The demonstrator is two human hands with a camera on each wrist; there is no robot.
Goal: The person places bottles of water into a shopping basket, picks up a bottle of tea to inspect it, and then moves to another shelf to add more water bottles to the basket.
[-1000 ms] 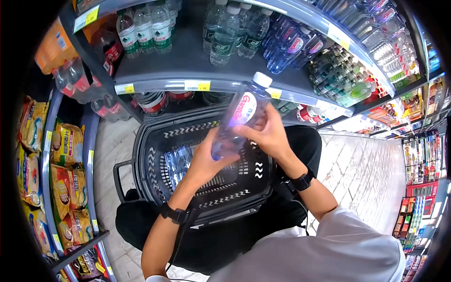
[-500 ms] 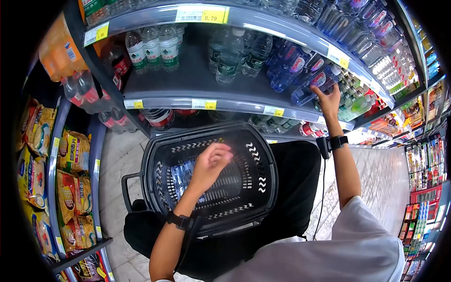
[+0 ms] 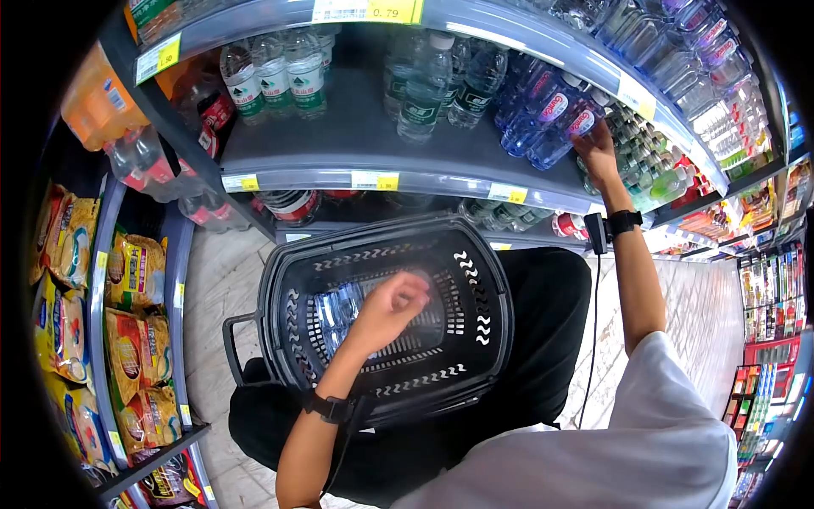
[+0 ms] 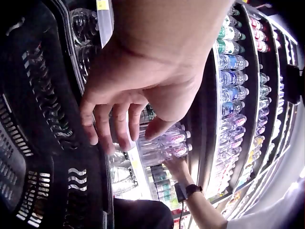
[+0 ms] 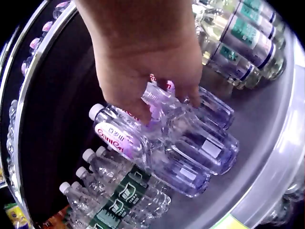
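In the head view, the right hand grips a blue-tinted bottle with a pink-lettered oval label, at the front of a row on the middle shelf. In the right wrist view, the thumb and fingers of this hand lie around a bottle, beside a matching labelled bottle; its far side is hidden. The left hand hangs above a black basket, empty, fingers loosely bent; in the left wrist view this hand shows its fingers apart. Clear bottles lie in the basket's left part.
Green-labelled bottles stand left of the blue-tinted rows, and more green-labelled ones farther left. The shelf edge carries price tags. The basket's handle sticks out leftward. Packaged bags line the left rack.
The bottle in the right hand has moved back from a slanted position near the shelf edge, in line with its neighbours. The left hand remains over the basket, slightly blurred.
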